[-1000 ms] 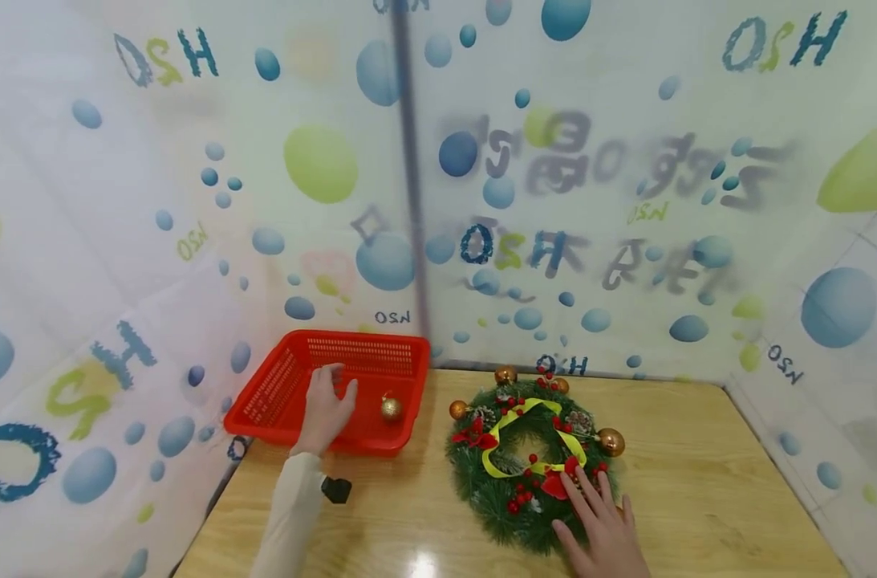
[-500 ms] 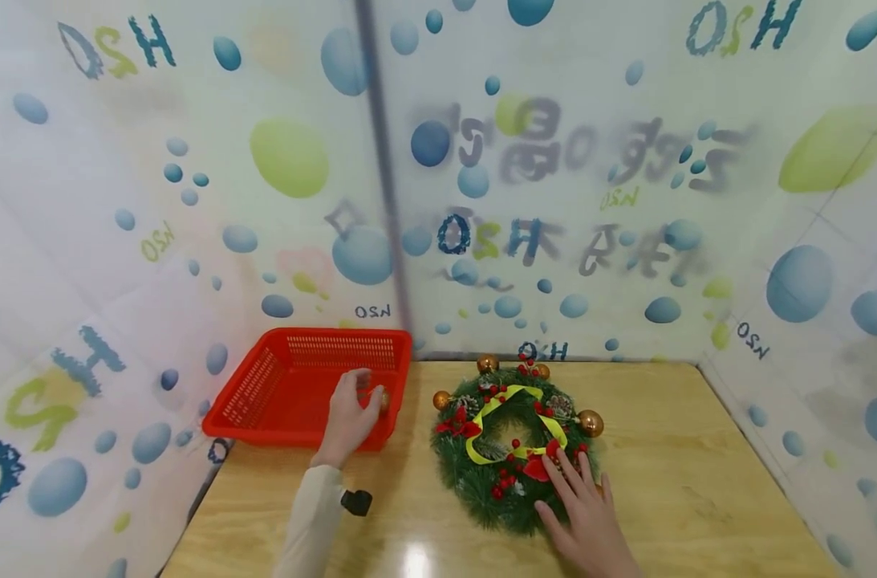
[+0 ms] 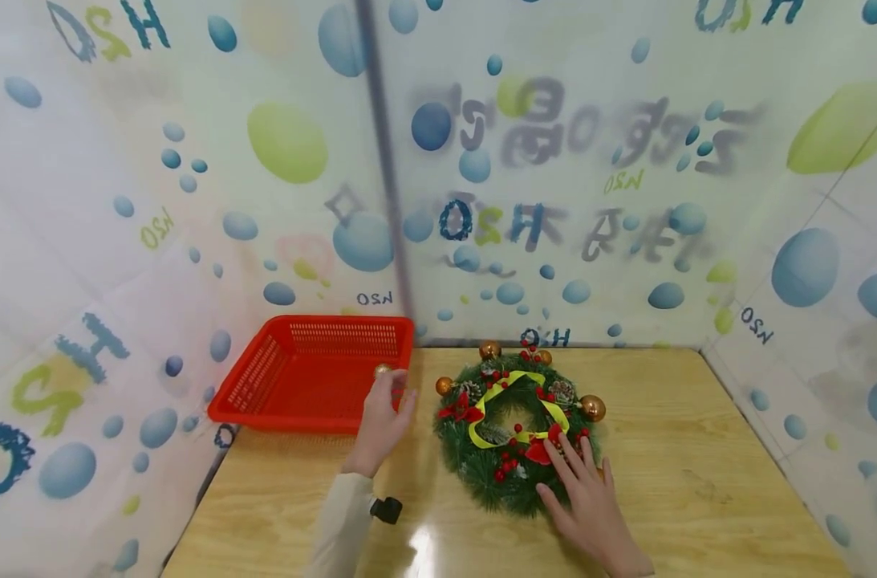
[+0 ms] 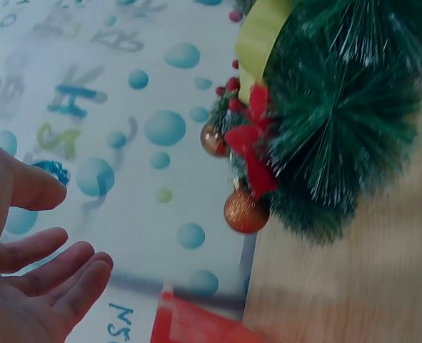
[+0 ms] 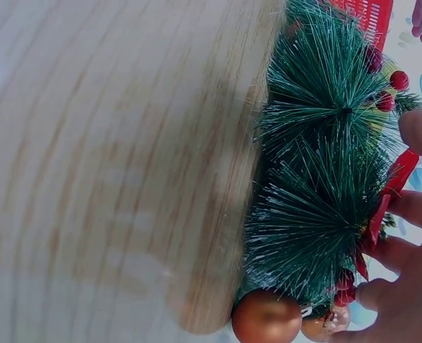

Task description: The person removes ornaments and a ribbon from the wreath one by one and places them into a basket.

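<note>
In the head view, the green Christmas wreath (image 3: 481, 474), trimmed with yellow ribbon (image 3: 494, 395), lies flat on the wooden table (image 3: 691, 449), to the right of the red plastic basket (image 3: 286, 421). The left hand (image 3: 380, 421) overlaps the basket's near right corner in sight; its height above the rim cannot be told. A gold bauble (image 3: 383, 370) shows in the basket just past its fingers. To work cleanly here, the left hand would do best to clear the rim before closing, and to take the bauble by its round sides. The right hand (image 3: 586, 506) lies on the wreath's near right side, fingers spread and nearly straight over a red poinsettia (image 3: 537, 453).

In the left wrist view, the left thumb stands well apart from the softly bent fingers, and nothing shows between them. The basket's corner sits below and the wreath off to the side, both apart from the hand.

In the right wrist view, the right fingers rest against the red petals and close by the berries (image 5: 345, 288), gripping nothing. A light, flat touch like this should steady the wreath without crushing its trimmings.
</note>
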`<state>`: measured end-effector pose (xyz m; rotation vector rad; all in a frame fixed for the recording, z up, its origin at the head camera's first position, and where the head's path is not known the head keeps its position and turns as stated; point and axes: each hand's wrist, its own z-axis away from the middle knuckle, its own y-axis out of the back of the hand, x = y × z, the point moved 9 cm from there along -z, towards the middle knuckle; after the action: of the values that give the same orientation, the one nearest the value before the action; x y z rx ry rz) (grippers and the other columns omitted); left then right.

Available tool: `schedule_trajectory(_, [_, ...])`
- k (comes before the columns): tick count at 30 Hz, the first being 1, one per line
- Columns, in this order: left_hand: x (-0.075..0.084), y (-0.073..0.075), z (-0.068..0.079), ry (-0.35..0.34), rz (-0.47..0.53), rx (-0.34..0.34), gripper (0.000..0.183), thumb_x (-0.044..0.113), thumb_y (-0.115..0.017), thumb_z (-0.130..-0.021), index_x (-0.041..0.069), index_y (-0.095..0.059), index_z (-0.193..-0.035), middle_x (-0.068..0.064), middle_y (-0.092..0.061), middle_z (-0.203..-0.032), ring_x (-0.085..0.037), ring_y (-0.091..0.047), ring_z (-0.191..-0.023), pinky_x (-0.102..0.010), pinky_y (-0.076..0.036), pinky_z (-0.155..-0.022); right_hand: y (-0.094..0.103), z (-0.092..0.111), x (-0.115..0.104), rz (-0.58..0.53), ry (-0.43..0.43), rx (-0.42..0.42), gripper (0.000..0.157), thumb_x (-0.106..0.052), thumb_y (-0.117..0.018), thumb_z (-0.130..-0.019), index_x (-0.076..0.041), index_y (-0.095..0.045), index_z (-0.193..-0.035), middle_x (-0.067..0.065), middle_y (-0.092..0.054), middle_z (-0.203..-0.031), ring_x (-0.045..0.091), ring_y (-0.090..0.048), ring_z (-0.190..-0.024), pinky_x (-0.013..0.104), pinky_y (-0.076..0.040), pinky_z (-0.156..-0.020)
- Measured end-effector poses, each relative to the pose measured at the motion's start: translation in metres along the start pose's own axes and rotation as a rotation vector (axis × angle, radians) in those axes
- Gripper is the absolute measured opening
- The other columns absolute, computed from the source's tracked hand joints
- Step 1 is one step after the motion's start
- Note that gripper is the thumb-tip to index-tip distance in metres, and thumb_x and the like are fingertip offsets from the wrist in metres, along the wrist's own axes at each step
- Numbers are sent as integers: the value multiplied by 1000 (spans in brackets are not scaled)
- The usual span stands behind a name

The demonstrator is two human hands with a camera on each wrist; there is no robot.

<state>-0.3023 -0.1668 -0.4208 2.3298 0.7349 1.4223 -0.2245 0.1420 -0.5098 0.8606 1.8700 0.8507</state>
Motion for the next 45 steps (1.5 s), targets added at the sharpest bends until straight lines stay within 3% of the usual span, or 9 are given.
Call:
schedule_trajectory(12, [14, -49, 36, 10, 49, -125, 31, 4, -65, -97, -2, -58, -126, -18, -62, -117, -33, -63, -108, -44, -59, -92, 1, 0, 0, -9, -4, 1, 65, -35, -72, -93, -15, -50, -151, 16, -44, -157, 57, -31, -144, 85, -25, -102])
schedule_trajectory(19, [13, -67, 52, 2, 72, -122, 31, 2, -66, -94, -7, -58, -123, -19, -62, -109, -28, -63, -99, -42, -59, -87, 0, 2, 1, -12, -11, -2, 65, -36, -71, -93, -16, -49, -151, 15, -44, -158, 57, -30, -144, 85, -25, -102])
schedule_trajectory(30, [7, -88, 70, 22, 79, -160, 28, 2, -65, -94, -4, -59, -120, -14, -62, -108, -26, -63, -98, -34, -59, -86, -3, 1, 3, -10, -8, 4, 65, -37, -71, -94, -18, -49, -152, 14, -43, -159, 56, -29, -145, 84, -25, -103])
schedule_trajectory(38, [10, -94, 81, -54, -21, -107, 32, 1, -67, -91, -6, -59, -121, -17, -61, -118, -31, -63, -110, -47, -57, -93, 1, 0, -1, -1, 20, 32, 66, -34, -73, -91, -16, -50, -151, 17, -45, -157, 58, -33, -142, 85, -28, -99])
schedule_trajectory(45, [2, -112, 100, 23, -92, -229, 48, 10, -64, -96, -7, -52, -139, -23, -50, -147, -40, -50, -136, -55, -47, -109, -2, 1, -2, -8, 7, 12, 69, -38, -71, -93, -14, -46, -153, 20, -39, -160, 59, -27, -144, 84, -24, -103])
